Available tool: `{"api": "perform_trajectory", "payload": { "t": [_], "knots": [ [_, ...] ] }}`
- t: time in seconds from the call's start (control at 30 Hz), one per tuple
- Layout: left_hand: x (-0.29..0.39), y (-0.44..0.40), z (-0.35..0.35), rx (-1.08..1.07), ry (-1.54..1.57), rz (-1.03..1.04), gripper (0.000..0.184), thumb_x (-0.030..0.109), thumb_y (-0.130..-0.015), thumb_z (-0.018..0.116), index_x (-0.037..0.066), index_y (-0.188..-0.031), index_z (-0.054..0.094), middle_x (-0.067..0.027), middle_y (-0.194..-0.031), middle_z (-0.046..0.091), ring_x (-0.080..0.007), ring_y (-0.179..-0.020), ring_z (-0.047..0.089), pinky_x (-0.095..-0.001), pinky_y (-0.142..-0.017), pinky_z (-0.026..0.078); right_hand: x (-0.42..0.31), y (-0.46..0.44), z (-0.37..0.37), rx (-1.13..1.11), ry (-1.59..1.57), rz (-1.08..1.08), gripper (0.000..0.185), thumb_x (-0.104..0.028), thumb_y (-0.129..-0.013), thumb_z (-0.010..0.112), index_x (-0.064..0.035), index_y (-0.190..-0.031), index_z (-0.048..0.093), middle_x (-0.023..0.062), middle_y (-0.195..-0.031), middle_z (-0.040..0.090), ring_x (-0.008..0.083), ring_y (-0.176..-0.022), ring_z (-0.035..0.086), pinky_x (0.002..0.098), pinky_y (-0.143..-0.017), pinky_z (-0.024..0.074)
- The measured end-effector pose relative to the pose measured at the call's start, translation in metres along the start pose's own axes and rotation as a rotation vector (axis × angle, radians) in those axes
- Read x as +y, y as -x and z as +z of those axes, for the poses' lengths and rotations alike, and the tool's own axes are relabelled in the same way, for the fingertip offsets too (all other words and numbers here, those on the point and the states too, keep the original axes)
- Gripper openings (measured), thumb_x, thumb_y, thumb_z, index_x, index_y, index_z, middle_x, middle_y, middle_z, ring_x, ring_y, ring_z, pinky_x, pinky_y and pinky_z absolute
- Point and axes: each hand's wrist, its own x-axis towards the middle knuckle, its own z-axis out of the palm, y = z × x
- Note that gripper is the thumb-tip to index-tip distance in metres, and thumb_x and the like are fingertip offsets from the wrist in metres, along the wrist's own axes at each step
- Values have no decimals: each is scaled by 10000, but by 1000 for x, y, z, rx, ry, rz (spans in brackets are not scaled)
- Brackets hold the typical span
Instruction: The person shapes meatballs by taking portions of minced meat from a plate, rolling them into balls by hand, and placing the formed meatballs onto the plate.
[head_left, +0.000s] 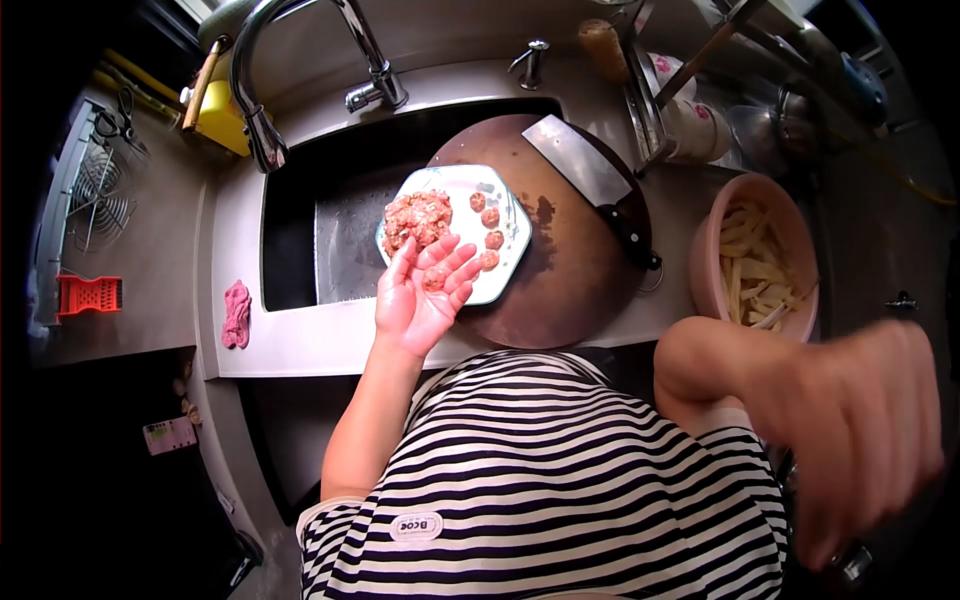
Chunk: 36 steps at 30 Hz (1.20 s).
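My left hand [420,290] is palm up over the near left edge of a white plate [468,185], a small meatball [434,278] resting by its curled fingers. On the plate lie a mound of minced meat [418,218] at the left and several small meatballs [490,217] at the right. The plate stands partly on a round wooden chopping board [580,270] and reaches over the sink. My right hand [870,430] is raised at the lower right, close to the camera and blurred by motion, well away from the plate; whether it holds anything is unclear.
A cleaver [590,170] lies on the board's right side. Right of it stands a pink bowl [707,250] of pale strips. The tap [375,60] arches over the sink [350,240]. A pink cloth [236,315] and a red grater [90,295] lie at the left.
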Motion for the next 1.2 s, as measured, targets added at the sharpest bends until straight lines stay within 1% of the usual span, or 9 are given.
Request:
{"api": "perform_trajectory", "payload": {
  "t": [0.1,0.13,0.23,0.4,0.57,0.7,0.8,0.97,1.2],
  "knots": [
    [-16,1,35,11,-51,78,605,455,-951,303,-37,-1283,420,-284,-1326,403,-409,-1239,402,-484,-1011,368,75,36,-41,337,499,298,454,-399,-959,397,14,-977,586,113,-857,636,230,-764,613,336,-745,484],
    [-17,-1,35,-79,14,56,639,486,-947,278,-23,-1319,380,-254,-1374,357,-379,-1296,326,-481,-1085,252,106,49,-47,442,899,491,517,-437,-940,405,29,-1107,556,172,-1037,612,333,-969,587,398,-871,447],
    [-27,-6,45,-168,83,82,715,566,-923,255,25,-1392,264,-164,-1440,287,-304,-1336,267,-447,-1106,203,177,108,-65,255,1516,726,628,-459,-935,379,30,-1330,374,242,-1363,373,392,-1340,234,500,-1079,161],
    [-19,-18,7,-66,-200,186,821,664,-865,280,95,-1444,151,-152,-1480,201,-285,-1363,211,-460,-1092,205,218,119,-29,185,1321,652,725,-504,-911,387,40,-1377,274,246,-1418,277,414,-1341,204,497,-1087,140],
    [-34,2,29,-29,-395,244,650,520,-938,285,164,-1454,112,-55,-1506,142,-270,-1377,169,-481,-1106,180,226,109,-57,210,1322,715,713,-512,-909,359,2,-1393,260,244,-1420,275,423,-1338,199,512,-1084,134],
    [-9,21,29,-17,-181,195,646,525,-931,289,155,-1445,162,-99,-1491,181,-280,-1352,223,-460,-1108,176,233,113,-47,-14,1344,698,759,-556,-886,376,-3,-1394,261,236,-1431,259,410,-1341,203,515,-1086,133],
    [5,12,18,-60,-287,219,649,523,-932,283,148,-1446,154,-102,-1494,172,-289,-1359,204,-465,-1110,165,243,99,-18,60,1181,523,745,-537,-908,351,4,-1405,231,246,-1430,256,405,-1345,199,478,-1094,147],
    [-20,15,27,-29,-283,230,654,520,-935,273,136,-1448,139,-106,-1498,156,-304,-1371,171,-473,-1114,148,248,78,-54,168,1197,648,774,-576,-895,329,-8,-1410,222,220,-1441,254,393,-1359,165,496,-1089,150],
    [-3,18,14,-73,-426,306,766,611,-894,229,86,-1445,141,-143,-1500,143,-308,-1385,142,-460,-1121,108,244,94,-19,-14,1191,514,818,-597,-863,381,-8,-1409,226,224,-1437,249,390,-1347,204,535,-1078,147]
  ]
}}
